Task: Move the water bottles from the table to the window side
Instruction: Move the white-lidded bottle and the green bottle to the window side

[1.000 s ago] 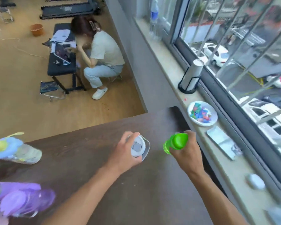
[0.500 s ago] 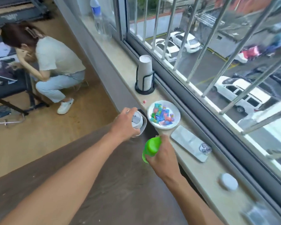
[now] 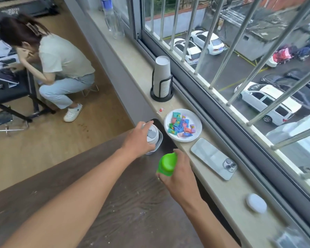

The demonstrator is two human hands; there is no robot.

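My left hand [image 3: 137, 140] grips a white-lidded water bottle [image 3: 152, 136] from above, over the far right corner of the dark wooden table [image 3: 125, 203]. A green-capped bottle [image 3: 166, 164] is held in my right hand [image 3: 179, 176] near the table's right edge, close to the pale window sill [image 3: 227, 192]. Both bottle bodies are mostly hidden by my hands. Far along the sill stands a clear bottle with a blue label [image 3: 108, 14].
On the sill lie a white plate of wrapped sweets [image 3: 183, 125], a phone face down [image 3: 213, 158], a white oval case [image 3: 256, 205] and a paper cup stack in a black holder [image 3: 161, 79]. A person [image 3: 61, 68] crouches at a low bench on the left.
Both hands have carried their bottles from the table's middle toward its far right corner by the sill. My view has swung right; the blue and purple bottles at the left have left the view.
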